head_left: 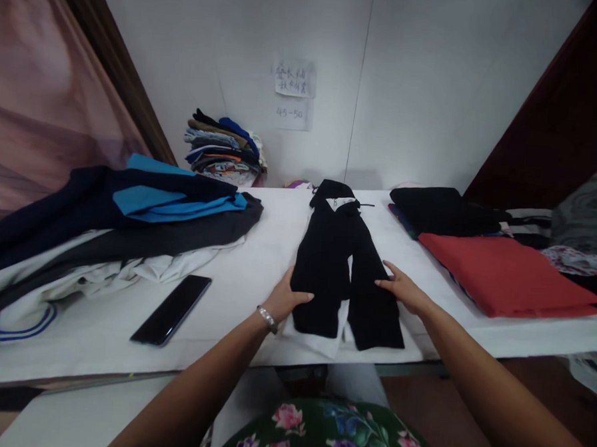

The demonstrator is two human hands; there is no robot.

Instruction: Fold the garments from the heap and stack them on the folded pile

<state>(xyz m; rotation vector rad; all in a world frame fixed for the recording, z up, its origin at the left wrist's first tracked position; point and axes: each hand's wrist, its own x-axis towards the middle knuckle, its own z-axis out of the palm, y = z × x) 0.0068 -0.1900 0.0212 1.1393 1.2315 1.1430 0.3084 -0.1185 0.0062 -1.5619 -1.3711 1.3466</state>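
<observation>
A black hooded jacket (324, 258) with white showing at its collar and beneath its lower edge lies on the white-covered table (243, 321), hood pointing away from me. Its two sleeves lie folded down over the body, cuffs toward me. My left hand (285, 297), with a silver bracelet on the wrist, holds the jacket's left edge, thumb on top and the other fingers hidden. At the opposite edge, my right hand (404, 287) holds the jacket with its thumb over the right sleeve and fingers partly hidden.
On the left lie loose dark, blue and white garments (179, 207) beside a black phone (172, 310). A stack of folded clothes (225, 149) stands against the wall. At right are folded red cloth (506, 274) and black clothing (429, 207). Handwritten paper signs (295, 80) hang on the wall.
</observation>
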